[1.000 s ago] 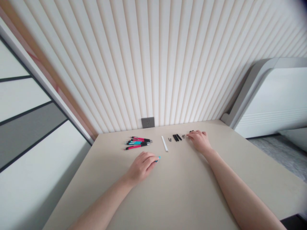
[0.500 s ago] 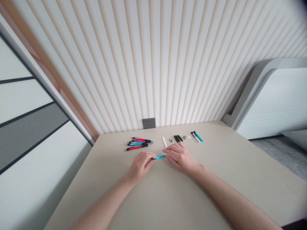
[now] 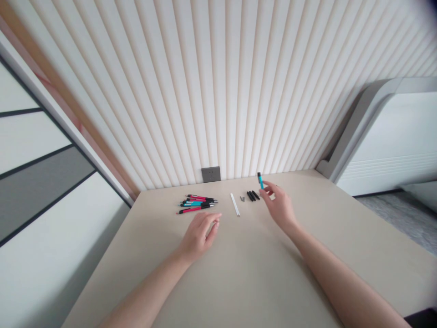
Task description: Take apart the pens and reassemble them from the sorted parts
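My right hand (image 3: 278,205) is raised a little above the beige table (image 3: 239,269), pinching a short teal pen barrel (image 3: 261,181) with a black tip, held nearly upright. Just to its left lie small black pen pieces (image 3: 252,195), a tiny grey part (image 3: 242,198) and a white refill tube (image 3: 235,204). My left hand (image 3: 201,232) rests on the table with loosely curled fingers and nothing in it. A bundle of red, teal and black pens (image 3: 197,203) lies beyond it to the left.
A grey wall socket (image 3: 210,174) sits where the ribbed white wall meets the table. A white and grey appliance (image 3: 389,136) stands at the right. Panelled cabinet doors (image 3: 41,182) run along the left side.
My right hand took the teal barrel from my left hand and carried it up and right toward the black parts. My left hand let go and stayed in place.
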A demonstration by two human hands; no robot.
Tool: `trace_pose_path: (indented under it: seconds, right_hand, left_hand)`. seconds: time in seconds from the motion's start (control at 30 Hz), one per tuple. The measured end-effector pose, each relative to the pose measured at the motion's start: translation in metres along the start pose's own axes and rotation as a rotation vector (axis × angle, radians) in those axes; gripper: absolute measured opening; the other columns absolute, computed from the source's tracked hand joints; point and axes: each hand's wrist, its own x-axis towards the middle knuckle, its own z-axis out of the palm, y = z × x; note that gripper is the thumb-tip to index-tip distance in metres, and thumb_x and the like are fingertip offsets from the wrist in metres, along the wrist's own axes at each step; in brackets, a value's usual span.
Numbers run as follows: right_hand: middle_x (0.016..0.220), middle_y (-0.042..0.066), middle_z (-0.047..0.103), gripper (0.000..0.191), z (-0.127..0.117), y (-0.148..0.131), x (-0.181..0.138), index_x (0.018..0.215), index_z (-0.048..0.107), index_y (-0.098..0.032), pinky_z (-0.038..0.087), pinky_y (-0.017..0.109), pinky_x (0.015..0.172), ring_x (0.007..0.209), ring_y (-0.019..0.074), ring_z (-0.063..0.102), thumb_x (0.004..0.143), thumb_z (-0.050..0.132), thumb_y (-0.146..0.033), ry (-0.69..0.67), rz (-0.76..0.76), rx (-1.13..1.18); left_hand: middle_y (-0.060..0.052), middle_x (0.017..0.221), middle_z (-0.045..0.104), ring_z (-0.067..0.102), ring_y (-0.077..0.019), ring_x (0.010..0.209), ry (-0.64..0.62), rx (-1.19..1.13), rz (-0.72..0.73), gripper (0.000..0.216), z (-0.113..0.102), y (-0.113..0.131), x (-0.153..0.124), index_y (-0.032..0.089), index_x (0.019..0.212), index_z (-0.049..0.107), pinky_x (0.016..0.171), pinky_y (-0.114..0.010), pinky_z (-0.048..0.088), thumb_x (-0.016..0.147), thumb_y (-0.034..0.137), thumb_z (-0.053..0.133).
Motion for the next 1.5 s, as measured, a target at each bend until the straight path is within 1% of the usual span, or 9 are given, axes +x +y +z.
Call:
trace_pose_path:
  seconds: [0.1,0.17,0.33,0.5,0.73,0.87,1.1,1.23,1.5]
  right_hand:
    - [0.091,0.009,0.071,0.040,-0.020,0.049,0.022,0.115,0.066,-0.019,0.042,0.032,0.073,0.080,0.0224,0.062,0.089,0.044,-0.040,0.060,0.247,-0.167]
    - [0.093,0.010,0.072,0.040,-0.029,0.076,0.028,0.112,0.068,-0.019,0.041,0.032,0.072,0.083,0.0243,0.062,0.089,0.041,-0.038,0.033,0.378,-0.270]
    - [0.100,0.013,0.071,0.038,-0.032,0.107,0.024,0.106,0.072,-0.023,0.040,0.039,0.078,0.095,0.0303,0.061,0.086,0.044,-0.039,-0.046,0.565,-0.426]
    - [0.102,0.013,0.070,0.037,-0.026,0.113,0.023,0.100,0.075,-0.024,0.036,0.047,0.085,0.103,0.0342,0.056,0.082,0.049,-0.042,-0.058,0.572,-0.435]
    - [0.096,0.011,0.072,0.038,-0.024,0.117,0.025,0.099,0.075,-0.028,0.033,0.049,0.087,0.096,0.0322,0.059,0.081,0.048,-0.048,-0.097,0.578,-0.374]
    - [0.102,0.009,0.072,0.038,-0.023,0.117,0.024,0.105,0.073,-0.029,0.031,0.050,0.089,0.100,0.0319,0.058,0.081,0.048,-0.045,-0.080,0.562,-0.368]
    - [0.102,0.007,0.072,0.034,-0.023,0.115,0.023,0.103,0.073,-0.031,0.031,0.050,0.089,0.099,0.0305,0.060,0.081,0.048,-0.040,-0.111,0.542,-0.347]
    - [0.100,0.007,0.073,0.034,-0.024,0.110,0.023,0.101,0.074,-0.032,0.031,0.049,0.087,0.098,0.0304,0.060,0.081,0.048,-0.040,-0.124,0.518,-0.341]
    - [0.099,0.007,0.072,0.033,-0.025,0.105,0.022,0.099,0.073,-0.029,0.030,0.050,0.090,0.097,0.0303,0.059,0.081,0.047,-0.039,-0.117,0.524,-0.310]
  left_hand:
    - [-0.006,0.096,0.066,0.060,-0.0181,0.089,-0.099,0.039,0.082,0.029,0.000,0.004,0.002,0.020,0.118,0.052,0.083,-0.035,0.048,0.090,0.010,0.051]
    - [-0.006,0.097,0.066,0.060,-0.0186,0.089,-0.134,0.051,0.102,0.030,0.000,0.005,0.002,0.020,0.118,0.052,0.084,-0.036,0.047,0.090,0.010,0.050]
    - [-0.006,0.096,0.066,0.059,-0.0197,0.090,-0.154,0.086,0.069,0.024,0.000,0.003,0.002,0.020,0.111,0.056,0.084,-0.037,0.046,0.090,0.010,0.050]
    - [-0.006,0.093,0.065,0.058,-0.0201,0.089,-0.192,0.123,0.068,0.020,0.000,0.004,0.003,0.020,0.105,0.059,0.084,-0.038,0.046,0.091,0.011,0.049]
    - [-0.006,0.092,0.065,0.059,-0.0198,0.088,-0.189,0.211,0.113,0.022,-0.009,-0.002,0.000,0.019,0.106,0.060,0.083,-0.037,0.047,0.090,0.011,0.047]
    - [-0.007,0.095,0.065,0.061,-0.0217,0.092,-0.106,0.359,-0.014,0.020,-0.025,-0.022,-0.003,0.020,0.103,0.062,0.086,-0.039,0.047,0.091,0.016,0.046]
    - [-0.007,0.094,0.066,0.061,-0.0247,0.090,-0.126,0.515,-0.311,0.015,-0.042,-0.064,-0.017,0.021,0.094,0.063,0.078,-0.038,0.048,0.088,0.019,0.049]
    - [-0.007,0.096,0.066,0.061,-0.0259,0.092,-0.171,0.517,-0.356,0.017,-0.041,-0.070,-0.021,0.020,0.095,0.064,0.078,-0.040,0.048,0.088,0.019,0.049]
    - [-0.007,0.094,0.066,0.060,-0.0235,0.089,-0.156,0.509,-0.337,0.020,-0.038,-0.076,-0.024,0.021,0.097,0.068,0.078,-0.037,0.048,0.090,0.022,0.049]
